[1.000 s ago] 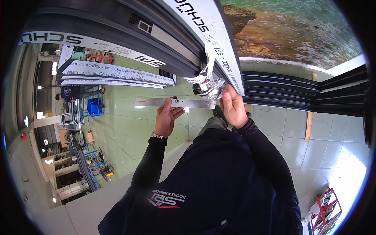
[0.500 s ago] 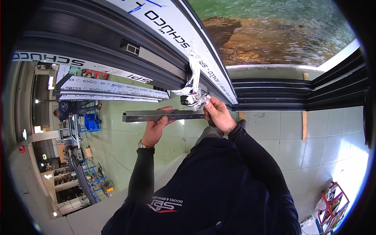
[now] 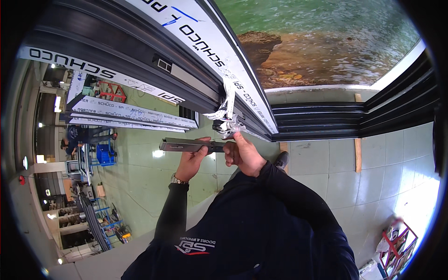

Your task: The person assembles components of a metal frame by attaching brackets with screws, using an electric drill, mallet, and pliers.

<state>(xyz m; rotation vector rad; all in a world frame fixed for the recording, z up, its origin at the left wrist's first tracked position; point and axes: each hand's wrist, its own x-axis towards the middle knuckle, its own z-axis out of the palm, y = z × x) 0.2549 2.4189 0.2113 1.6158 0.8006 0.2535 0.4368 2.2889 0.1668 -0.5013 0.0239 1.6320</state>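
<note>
A slim grey metal bar (image 3: 181,145) lies level in front of me, with a slot near its left end. My left hand (image 3: 191,163) is closed around its middle, thumb on the near face. At the bar's right end, the curled fingers of my right hand (image 3: 247,157) close on it and hide that end. The raised tip of my right hand is beside a crumpled clear plastic wrap (image 3: 229,127) around a dark part. Torn white film (image 3: 228,100) hangs just above it from a large dark frame profile (image 3: 196,77).
Printed white film (image 3: 205,46) covers the frame's faces. More dark profiles (image 3: 317,121) run to the right. Wooden strips (image 3: 358,156) lie on the tiled floor (image 3: 326,186). Far left, another person (image 3: 77,137) is near a blue crate (image 3: 105,154). A red rack (image 3: 396,247) stands lower right.
The bar has shifted right and tilted slightly, with my left hand moving along with it. My right hand has moved left and down, its fingers now curled at the bar's end.
</note>
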